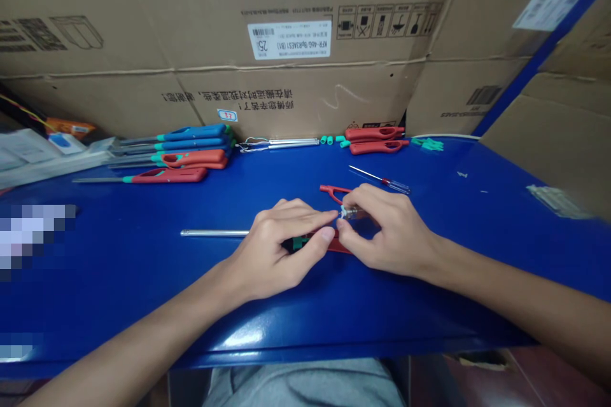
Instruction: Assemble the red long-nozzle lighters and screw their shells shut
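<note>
My right hand point(389, 229) pinches a small lighter fuel tank point(354, 212), clear-bodied with a pale valve end, between thumb and forefinger. Index finger and thumb of my left hand point(281, 245) stretch towards it, apart from each other; the index tip is at the valve end. Its other fingers are mostly hidden. Under both hands lies a red lighter shell half point(340, 243) with a green collar point(298, 243). A metal lighter tube point(214, 233) runs out to the left. Behind my right fingers shows another red handle piece point(333, 191), partly covered.
A screwdriver point(382, 180) lies behind my right hand. Along the back are blue lighters point(193, 133), red lighters point(167, 175), metal tubes point(293, 143), red shells point(377, 147) and green parts point(428, 144). A cardboard box point(200, 38) walls off the blue table point(143, 305).
</note>
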Demonstrator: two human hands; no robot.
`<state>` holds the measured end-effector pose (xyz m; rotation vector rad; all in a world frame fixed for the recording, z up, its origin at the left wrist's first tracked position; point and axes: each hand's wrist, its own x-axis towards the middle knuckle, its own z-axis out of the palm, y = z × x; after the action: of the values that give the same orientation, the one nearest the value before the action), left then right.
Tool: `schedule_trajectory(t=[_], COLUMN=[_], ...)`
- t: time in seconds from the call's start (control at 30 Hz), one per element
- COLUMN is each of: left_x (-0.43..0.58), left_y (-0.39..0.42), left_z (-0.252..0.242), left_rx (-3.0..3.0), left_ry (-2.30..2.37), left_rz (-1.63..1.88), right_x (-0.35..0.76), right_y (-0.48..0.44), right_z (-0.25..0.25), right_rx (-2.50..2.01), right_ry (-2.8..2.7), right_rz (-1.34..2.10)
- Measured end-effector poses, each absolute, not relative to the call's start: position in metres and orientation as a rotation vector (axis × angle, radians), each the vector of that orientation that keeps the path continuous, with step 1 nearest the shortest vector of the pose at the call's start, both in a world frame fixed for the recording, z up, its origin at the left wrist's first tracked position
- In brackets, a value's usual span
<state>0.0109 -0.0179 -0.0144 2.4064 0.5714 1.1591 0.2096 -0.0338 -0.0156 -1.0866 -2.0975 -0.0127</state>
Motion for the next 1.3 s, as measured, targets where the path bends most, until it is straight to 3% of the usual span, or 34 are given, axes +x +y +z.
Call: schedule_trajectory(t=[1.1, 1.3], left_x=[0.011, 0.003], left_y=[-0.018, -0.009], left_z=[-0.015, -0.016], left_rx=[2.448, 2.492], left_ry=[0.599, 0.858], left_rz=[1.192, 1.311], right_x=[0.208, 0.238], right_y=[-0.035, -0.015], right_z=[-0.018, 0.014], right_rx=[-1.138, -1.424], right_ry=[-2.065, -1.953], right_rz=[0.042, -0.06])
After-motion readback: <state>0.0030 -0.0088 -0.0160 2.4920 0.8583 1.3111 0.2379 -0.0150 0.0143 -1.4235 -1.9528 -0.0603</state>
